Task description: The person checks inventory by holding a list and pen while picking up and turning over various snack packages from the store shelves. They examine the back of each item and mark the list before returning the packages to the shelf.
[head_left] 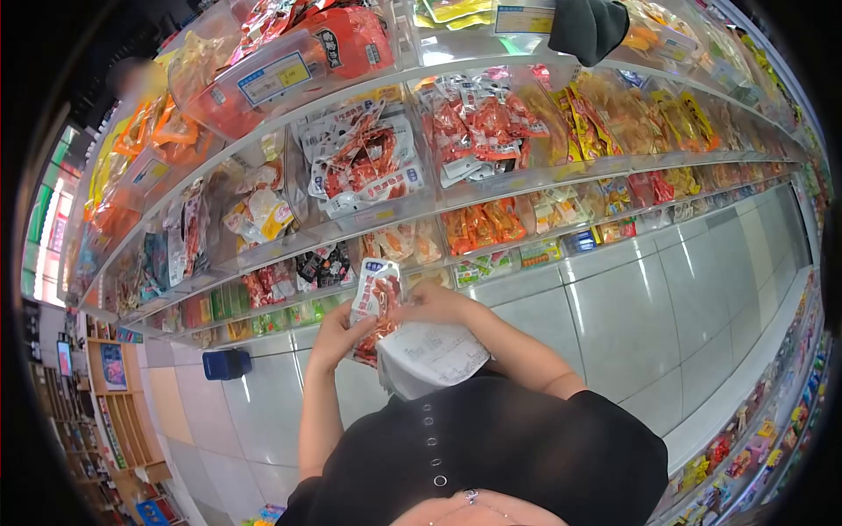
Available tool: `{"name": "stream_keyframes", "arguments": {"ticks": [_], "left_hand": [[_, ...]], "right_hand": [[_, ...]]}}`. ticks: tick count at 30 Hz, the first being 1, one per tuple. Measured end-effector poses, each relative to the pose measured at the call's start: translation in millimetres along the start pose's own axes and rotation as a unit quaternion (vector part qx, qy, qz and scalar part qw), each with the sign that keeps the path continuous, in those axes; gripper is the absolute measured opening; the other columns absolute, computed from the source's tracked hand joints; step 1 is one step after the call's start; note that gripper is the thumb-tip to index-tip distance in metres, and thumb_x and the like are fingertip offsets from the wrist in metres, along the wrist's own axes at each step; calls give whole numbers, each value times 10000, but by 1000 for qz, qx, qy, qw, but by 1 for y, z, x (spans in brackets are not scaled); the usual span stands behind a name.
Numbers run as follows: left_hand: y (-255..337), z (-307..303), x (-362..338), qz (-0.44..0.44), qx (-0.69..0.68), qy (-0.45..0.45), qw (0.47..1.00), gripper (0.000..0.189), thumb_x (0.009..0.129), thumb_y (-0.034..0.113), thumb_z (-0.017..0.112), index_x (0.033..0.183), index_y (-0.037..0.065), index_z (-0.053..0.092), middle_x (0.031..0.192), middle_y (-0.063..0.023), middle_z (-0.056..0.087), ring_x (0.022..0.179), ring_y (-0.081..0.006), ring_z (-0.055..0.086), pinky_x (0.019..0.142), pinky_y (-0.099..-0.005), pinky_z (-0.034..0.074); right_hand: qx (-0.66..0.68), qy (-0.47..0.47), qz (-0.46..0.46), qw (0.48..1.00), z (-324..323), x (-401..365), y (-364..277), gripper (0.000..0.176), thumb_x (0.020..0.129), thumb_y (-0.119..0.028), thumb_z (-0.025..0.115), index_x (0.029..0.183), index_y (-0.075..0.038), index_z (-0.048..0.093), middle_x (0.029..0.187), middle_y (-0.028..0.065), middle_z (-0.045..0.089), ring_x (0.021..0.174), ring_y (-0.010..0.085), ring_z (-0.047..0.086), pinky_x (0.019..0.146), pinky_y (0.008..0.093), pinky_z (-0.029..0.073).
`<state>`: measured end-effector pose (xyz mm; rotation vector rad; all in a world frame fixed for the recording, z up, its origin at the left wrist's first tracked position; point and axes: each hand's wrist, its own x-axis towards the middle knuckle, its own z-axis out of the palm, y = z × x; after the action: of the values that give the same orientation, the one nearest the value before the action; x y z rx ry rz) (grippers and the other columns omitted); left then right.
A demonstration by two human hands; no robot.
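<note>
My left hand [336,335] and my right hand [441,304] meet in front of my chest. Between them is a white and red snack packet [377,302]. The left hand grips its lower edge and the right hand touches its right side. A white plastic bag [432,358] with printed text hangs under my right hand, its mouth against the packet. Whether the packet's lower end is inside the bag is hidden. My black top fills the bottom of the view.
Tiered shelves of clear bins [368,215] full of red, orange and yellow snack packets run across the top. A blue basket [226,364] stands on the grey tiled floor [631,316]. Another snack rack [772,421] lines the right edge. A dark sleeve [588,26] shows at the top.
</note>
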<state>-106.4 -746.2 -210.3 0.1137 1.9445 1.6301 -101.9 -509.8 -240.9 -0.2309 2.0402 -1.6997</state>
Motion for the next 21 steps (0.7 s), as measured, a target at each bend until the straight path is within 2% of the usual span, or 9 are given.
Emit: {"name": "stream_keyframes", "arguments": {"ticks": [1,5,7,9,11,13,14,17,21], "left_hand": [[0,-1,4,19,-6,28,999,366,815,86,628,1154,-18,535,1068,-70,613,947,-120,572,812,-259,455],[-6,-20,12,98,-57,205,972,269,826,89,617,1075,5,562,978,-52,630,877,-99,576,777,-244,444],[-1,-32,14,129,-60,255,956,278,814,84,632,1075,15,564,979,-53,630,884,-96,573,777,-252,447],[3,-41,17,132,-81,299,942,286,800,71,640,1072,19,566,974,-53,631,873,-91,570,762,-252,453],[9,-52,18,181,28,342,922,280,792,65,639,1058,18,567,980,-54,629,859,-86,571,733,-238,462],[9,-61,21,226,-7,348,910,298,792,57,627,1077,15,551,994,-56,626,852,-83,570,722,-219,461],[19,-60,15,240,-50,340,908,309,792,40,627,1087,12,542,997,-55,625,857,-82,571,731,-218,461],[26,-64,9,260,-176,309,898,339,785,-22,630,1105,10,522,999,-47,625,859,-84,584,762,-226,464],[25,-72,-8,278,-172,328,886,347,788,-20,635,1115,18,525,1022,-42,624,890,-92,594,796,-237,465]], "right_hand": [[-43,-14,-4,999,0,1,-7,353,782,-353,699,818,-2,684,707,42,653,599,82,543,570,247,442],[18,77,-181,980,6,19,5,221,794,-279,687,858,-68,699,628,42,624,539,64,477,486,275,394],[-115,68,-188,973,-4,4,-50,266,763,-268,710,982,-119,688,551,36,566,487,104,490,457,291,390],[-361,81,-367,853,4,4,-95,436,729,-260,723,1142,-160,628,496,4,494,428,143,474,419,295,379],[-362,36,-476,801,22,-5,-144,487,721,-244,726,1191,-266,597,473,-48,390,366,144,373,385,275,317],[-426,-28,-592,684,27,-25,-205,413,814,-246,588,1225,-201,582,455,-63,310,370,81,346,375,244,294],[-359,-18,-647,673,36,-33,-218,464,721,-198,661,1182,-204,603,462,-65,277,372,72,313,373,236,270],[-225,-17,-724,652,50,-47,-240,375,715,-216,665,1082,-169,603,461,-54,291,377,78,316,365,237,259],[-122,-23,-697,706,60,-52,-239,278,707,-239,670,949,-121,602,458,-39,310,384,86,319,355,239,243]]}}
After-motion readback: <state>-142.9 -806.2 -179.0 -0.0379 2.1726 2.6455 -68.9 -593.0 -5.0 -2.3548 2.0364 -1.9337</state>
